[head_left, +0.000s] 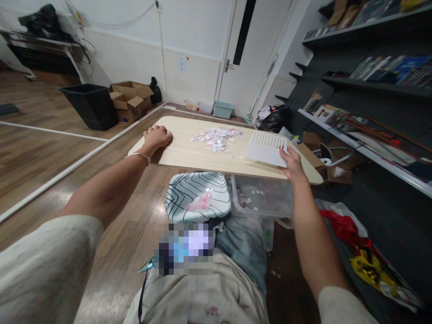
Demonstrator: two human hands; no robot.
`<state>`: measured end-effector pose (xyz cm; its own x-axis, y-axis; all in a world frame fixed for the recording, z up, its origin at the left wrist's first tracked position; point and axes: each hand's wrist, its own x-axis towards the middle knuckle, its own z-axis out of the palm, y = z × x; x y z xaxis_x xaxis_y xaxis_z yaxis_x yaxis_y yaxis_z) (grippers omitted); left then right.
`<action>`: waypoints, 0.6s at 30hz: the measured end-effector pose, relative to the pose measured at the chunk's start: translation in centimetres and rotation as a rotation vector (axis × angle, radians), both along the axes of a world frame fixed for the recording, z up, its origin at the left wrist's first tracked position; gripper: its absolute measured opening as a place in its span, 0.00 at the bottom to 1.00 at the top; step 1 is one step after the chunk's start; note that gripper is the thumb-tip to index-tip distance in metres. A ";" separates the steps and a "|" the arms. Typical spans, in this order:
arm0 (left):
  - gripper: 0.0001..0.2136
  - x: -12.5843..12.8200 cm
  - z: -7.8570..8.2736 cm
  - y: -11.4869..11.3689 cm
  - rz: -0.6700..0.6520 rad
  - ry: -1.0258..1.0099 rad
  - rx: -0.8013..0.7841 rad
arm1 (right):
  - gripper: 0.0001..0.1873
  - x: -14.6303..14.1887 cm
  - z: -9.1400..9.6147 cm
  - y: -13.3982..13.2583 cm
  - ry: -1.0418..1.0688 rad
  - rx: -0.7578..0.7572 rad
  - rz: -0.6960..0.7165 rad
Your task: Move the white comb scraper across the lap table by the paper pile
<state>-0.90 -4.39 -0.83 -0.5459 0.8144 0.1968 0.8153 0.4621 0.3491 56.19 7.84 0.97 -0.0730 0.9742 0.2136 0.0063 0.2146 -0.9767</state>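
My right hand (pixel 292 162) grips the near right corner of a white plastic sheet with a row of slots (pixel 265 153), thumb on top. The sheet rests on or just over the right part of a pale wooden tabletop (pixel 182 153). A loose pile of small white and pinkish paper-like pieces (pixel 218 138) lies mid-table, left of the sheet. My left hand (pixel 158 137) lies on the tabletop's left end, palm down with its fingers out and nothing visible in it.
Below the near edge are a patterned stool seat (pixel 175 193) with a pinkish plastic bag (pixel 201 201) and a clear bin (pixel 263 195) with scraps. A blurred phone-like screen (pixel 189 245) is at my lap. Dark shelves (pixel 367 85) stand right; a black bin (pixel 91 108) and cardboard boxes (pixel 131 101) left.
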 end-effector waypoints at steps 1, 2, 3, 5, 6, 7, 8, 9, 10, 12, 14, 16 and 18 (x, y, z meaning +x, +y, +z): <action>0.36 0.1 0.1 0.0 0.002 0.000 0.001 | 0.36 -0.1 0.0 0.0 0.002 -0.002 -0.004; 0.35 0.1 0.1 -0.1 0.002 0.001 0.000 | 0.35 -0.1 0.0 -0.1 0.002 -0.006 -0.010; 0.35 0.2 0.2 -0.2 0.001 0.003 -0.004 | 0.34 -0.1 0.0 -0.1 0.003 -0.013 -0.020; 0.35 0.3 0.4 -0.3 -0.008 0.006 -0.022 | 0.31 -0.1 0.0 0.0 0.010 -0.031 -0.043; 0.35 0.4 0.5 -0.4 -0.012 0.006 -0.034 | 0.29 -0.1 -0.1 0.1 0.017 -0.040 -0.057; 0.34 0.5 0.6 -0.5 -0.015 0.007 -0.047 | 0.27 -0.1 -0.2 0.2 0.027 -0.047 -0.074; 0.34 0.6 0.6 -0.6 -0.017 0.010 -0.061 | 0.26 -0.2 -0.2 0.3 0.039 -0.051 -0.092; 0.33 0.7 0.7 -0.6 -0.018 0.018 -0.075 | 0.24 -0.1 -0.3 0.5 0.050 -0.050 -0.110; 0.33 0.7 0.7 -0.7 -0.019 0.027 -0.087 | 0.22 -0.1 -0.4 0.7 0.059 -0.045 -0.127; 0.33 0.8 0.8 -0.8 -0.024 0.044 -0.106 | 0.20 0.0 -0.6 1.1 0.066 -0.016 -0.155; 0.33 0.9 0.8 -0.8 -0.025 0.048 -0.110 | 0.19 0.2 -0.7 1.4 0.060 0.026 -0.162; 0.33 0.9 0.8 -0.8 -0.026 0.042 -0.097 | 0.18 0.4 -0.7 1.6 0.055 0.058 -0.160; 0.32 0.9 0.8 -0.8 -0.030 0.034 -0.079 | 0.19 0.5 -0.7 1.5 0.056 0.060 -0.167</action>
<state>0.04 -5.18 -0.05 -0.5147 0.8442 0.1496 0.8402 0.4619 0.2841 56.66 9.36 0.30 0.1022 0.9570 0.2713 -0.0073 0.2735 -0.9618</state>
